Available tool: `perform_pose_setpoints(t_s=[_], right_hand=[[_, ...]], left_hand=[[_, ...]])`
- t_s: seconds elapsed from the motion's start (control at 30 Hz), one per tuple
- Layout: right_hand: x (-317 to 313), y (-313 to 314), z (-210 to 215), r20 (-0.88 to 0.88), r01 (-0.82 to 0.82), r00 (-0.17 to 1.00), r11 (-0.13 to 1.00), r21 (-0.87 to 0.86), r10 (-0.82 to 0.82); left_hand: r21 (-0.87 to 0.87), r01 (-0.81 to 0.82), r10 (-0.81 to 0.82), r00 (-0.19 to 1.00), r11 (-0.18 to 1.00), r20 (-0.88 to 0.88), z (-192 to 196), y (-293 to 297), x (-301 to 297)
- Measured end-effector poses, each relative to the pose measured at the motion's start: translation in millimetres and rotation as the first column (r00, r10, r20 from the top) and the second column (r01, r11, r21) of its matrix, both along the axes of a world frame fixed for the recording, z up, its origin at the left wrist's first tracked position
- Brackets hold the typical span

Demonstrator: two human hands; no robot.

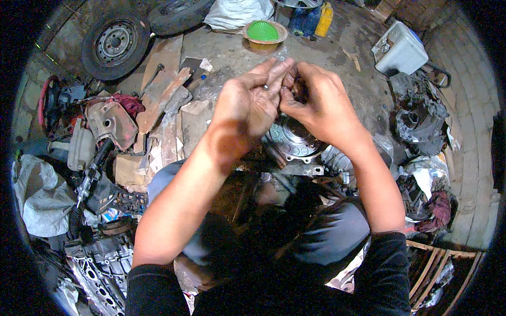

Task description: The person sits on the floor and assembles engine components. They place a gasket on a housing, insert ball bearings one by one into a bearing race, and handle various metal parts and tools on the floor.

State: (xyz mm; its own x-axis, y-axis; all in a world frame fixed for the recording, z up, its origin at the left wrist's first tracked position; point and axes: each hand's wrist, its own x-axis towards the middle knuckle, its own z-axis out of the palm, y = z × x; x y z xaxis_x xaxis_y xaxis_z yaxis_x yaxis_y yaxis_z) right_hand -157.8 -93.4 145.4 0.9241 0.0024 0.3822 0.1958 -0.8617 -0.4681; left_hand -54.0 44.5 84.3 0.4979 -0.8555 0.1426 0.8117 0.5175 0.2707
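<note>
Cluttered workshop floor, old black tyre [115,43] upper left. Left hand [247,105] & right hand [311,102] pinch a tiny silvery metal part [265,87] mid-frame, fingers closed on it, above round grey metal hub [292,139]. Looks mid-job, part not fitted yet imo.

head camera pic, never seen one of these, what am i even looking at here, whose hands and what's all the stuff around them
This is one picture from a wide-lens camera worn on a person's head, looking down, so edges curve. The two bare arms coming up from below are the wearer's own. The left hand and right hand meet in front, pinching a small item too tiny to identify. Under them lies a round metal machine part. On the dirty floor around: a wheel with tyre, a green bowl, a white plastic tank, wood scraps and engine parts.
</note>
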Motion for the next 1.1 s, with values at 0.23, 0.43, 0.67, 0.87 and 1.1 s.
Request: perform_pose_setpoints(t_s=[0.23, 0.43, 0.67, 0.87, 1.1], right_hand=[[-1, -7, -22, -0.207, -0.19, 0.962, 0.98, -0.055, 0.175], [-1, -4, -25, -0.244, -0.235, 0.951, 0.955, -0.181, 0.188], [-6, -7, 7, 0.019, -0.102, 0.994, 0.994, -0.041, 0.103], [-10, 9, 5, 0.229, -0.119, 0.966, 0.993, -0.025, 0.122], [-6, 7, 3, 0.184, -0.105, 0.977, 0.994, -0.039, 0.111]], left_hand=[[0.323, -0.313, 0.287, 0.95, 0.893, 0.126, 36, 16, -1], [0.257, -0.214, 0.223, 0.975, 0.942, -0.005, 34, 20, 3], [0.306, -0.171, 0.186, 0.982, 0.937, -0.022, 41, 18, -4], [0.07, 0.136, -0.135, 0.991, 0.988, -0.016, 29, 17, 2], [0.086, 0.141, -0.14, 0.99, 0.986, -0.018, 38, 17, -6]])
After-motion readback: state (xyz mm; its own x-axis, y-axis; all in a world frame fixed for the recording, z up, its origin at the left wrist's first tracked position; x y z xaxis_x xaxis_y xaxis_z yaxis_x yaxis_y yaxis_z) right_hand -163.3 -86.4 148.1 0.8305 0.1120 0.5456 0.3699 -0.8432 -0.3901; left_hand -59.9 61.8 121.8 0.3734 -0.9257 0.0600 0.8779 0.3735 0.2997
